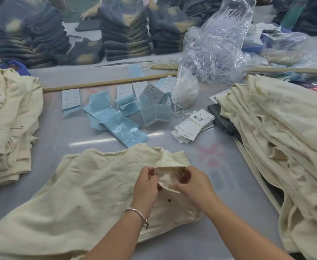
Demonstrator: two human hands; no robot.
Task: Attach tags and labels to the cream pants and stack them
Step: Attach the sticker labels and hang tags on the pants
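Note:
One pair of cream pants (82,188) lies flat on the grey table in front of me, waistband toward the right. My left hand (146,184) and my right hand (193,184) both pinch a turned-out flap of the waistband (168,177) between them. A heap of white hang tags (193,126) with strings lies just beyond the pants. Sheets of white sticker labels (127,91) and blue backing strips (114,119) are spread farther back. A neat stack of folded cream pants (9,126) stands at the left, and a loose pile of cream pants (277,139) at the right.
A clear plastic bag of white tag fasteners (217,51) and a smaller white bag (186,91) sit at the back right. A long wooden stick (105,83) crosses the table. Stacks of dark folded garments (124,32) line the far side.

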